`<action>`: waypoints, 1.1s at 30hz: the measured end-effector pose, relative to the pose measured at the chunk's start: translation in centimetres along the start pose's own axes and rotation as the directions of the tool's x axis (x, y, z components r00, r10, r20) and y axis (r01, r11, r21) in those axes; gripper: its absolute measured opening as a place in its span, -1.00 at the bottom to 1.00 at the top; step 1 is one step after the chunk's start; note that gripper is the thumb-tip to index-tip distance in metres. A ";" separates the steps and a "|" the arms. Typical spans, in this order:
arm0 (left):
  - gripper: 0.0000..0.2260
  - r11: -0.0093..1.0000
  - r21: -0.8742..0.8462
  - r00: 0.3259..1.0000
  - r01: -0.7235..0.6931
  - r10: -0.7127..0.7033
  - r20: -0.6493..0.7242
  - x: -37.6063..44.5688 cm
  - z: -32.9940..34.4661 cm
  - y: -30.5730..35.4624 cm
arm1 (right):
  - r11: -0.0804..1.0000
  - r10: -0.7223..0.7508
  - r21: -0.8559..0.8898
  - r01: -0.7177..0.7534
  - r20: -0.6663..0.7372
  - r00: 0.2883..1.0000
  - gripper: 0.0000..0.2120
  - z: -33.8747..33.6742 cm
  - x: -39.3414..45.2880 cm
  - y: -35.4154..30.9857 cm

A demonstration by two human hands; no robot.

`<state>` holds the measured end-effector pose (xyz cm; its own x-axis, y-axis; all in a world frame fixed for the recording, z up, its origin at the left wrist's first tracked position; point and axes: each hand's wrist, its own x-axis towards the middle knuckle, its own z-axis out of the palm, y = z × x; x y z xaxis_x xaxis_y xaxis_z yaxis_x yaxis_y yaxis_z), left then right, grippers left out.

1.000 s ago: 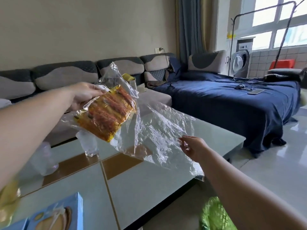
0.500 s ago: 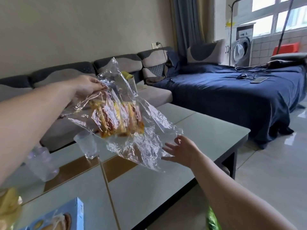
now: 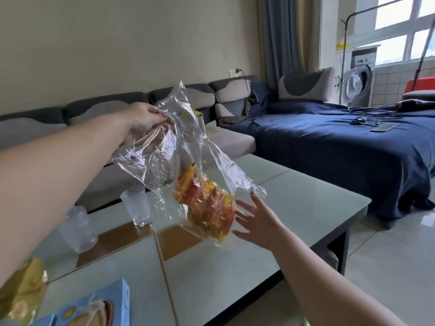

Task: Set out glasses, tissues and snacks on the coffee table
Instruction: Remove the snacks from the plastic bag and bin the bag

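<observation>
Coffee table (image 3: 294,208) surface, glass top; two glasses (image 3: 137,209) near its far left edge. Left hand (image 3: 146,118) pinches the clear bag (image 3: 164,151) high (mouth hangs downward), snack packet (image 3: 207,212) sliding lengthwise toward the nearer right hand (image 3: 256,222), which is spread wide just beside it.

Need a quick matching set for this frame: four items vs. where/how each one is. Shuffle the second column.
Items:
1. snack packs
2. clear bag
3. glass
4. phone

States:
A. lying on the blue bed cover
B. gripped at the top by the left hand
C. standing on the table
D. inside the bag's low end, by the open right hand

Pairs: 1-D, 2-B, 3-C, 4-A
</observation>
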<state>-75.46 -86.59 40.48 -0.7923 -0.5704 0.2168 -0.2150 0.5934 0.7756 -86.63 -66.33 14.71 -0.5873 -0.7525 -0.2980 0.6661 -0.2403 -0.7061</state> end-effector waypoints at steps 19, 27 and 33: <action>-0.78 0.995 0.011 0.994 -0.100 0.100 -0.054 0.1 -5.3 1.6 | 0.496 -0.364 -0.866 0.059 -0.146 0.920 -0.83 0.5 -0.5 -0.6; -0.84 0.985 -0.165 0.997 -0.051 0.042 -0.059 -0.4 -6.4 0.1 | 0.794 -0.383 -0.606 0.041 -0.448 0.807 -0.83 -2.1 -0.5 -1.9; -0.90 0.967 -0.241 0.994 -0.079 0.057 -0.095 -1.0 -6.9 -0.6 | 0.701 -0.380 -0.712 -0.024 -0.402 0.833 -0.28 -0.9 -0.7 -2.5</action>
<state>-70.59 -90.30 43.88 -0.7454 -0.5869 0.3161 -0.0078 0.4818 0.8762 -88.28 -64.61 16.07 -0.9272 -0.2892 -0.2382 0.1537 0.2861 -0.9458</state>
